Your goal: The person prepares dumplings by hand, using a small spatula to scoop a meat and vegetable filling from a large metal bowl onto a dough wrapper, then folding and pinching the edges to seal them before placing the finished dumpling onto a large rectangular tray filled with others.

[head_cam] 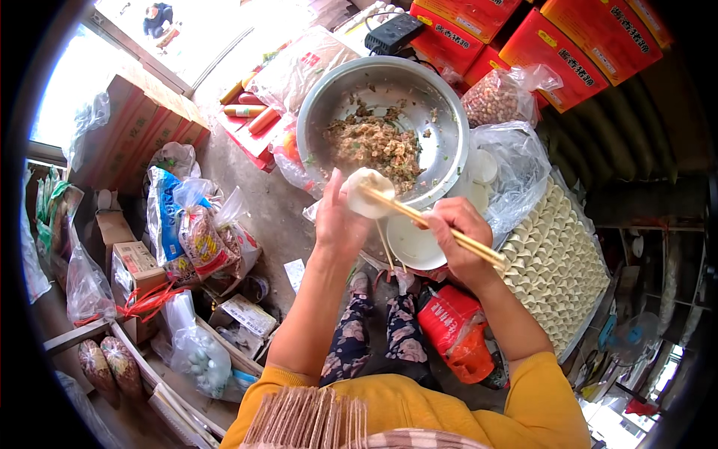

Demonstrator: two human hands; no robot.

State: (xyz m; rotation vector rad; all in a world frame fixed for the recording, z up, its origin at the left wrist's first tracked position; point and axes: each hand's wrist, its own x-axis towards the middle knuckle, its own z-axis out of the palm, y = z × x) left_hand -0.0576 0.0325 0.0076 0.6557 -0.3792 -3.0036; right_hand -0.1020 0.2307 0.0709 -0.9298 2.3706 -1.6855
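A round white dough wrapper (364, 206) rests in my left hand (340, 221), held at the fingers above the near rim of a large steel basin (307, 120). My right hand (463, 233) grips wooden chopsticks (477, 247), whose tips touch the wrapper's face. Whether filling lies at the tips cannot be made out. Minced filling (381, 143) with green bits covers part of the basin's floor. Below my hands stands a white bowl (418, 247), its contents unclear. More round wrappers (482, 166) lie by a clear plastic bag (516, 168). Rows of folded dumplings (552, 269) fill a tray at right.
Red cartons (561, 53) and a bag of nuts or beans (496, 98) sit behind the basin. Packaged sausages (263, 119) lie at its left. Filled bags (205, 236) and cardboard boxes (137, 266) crowd the left floor. A red bag (454, 325) stands beside my legs.
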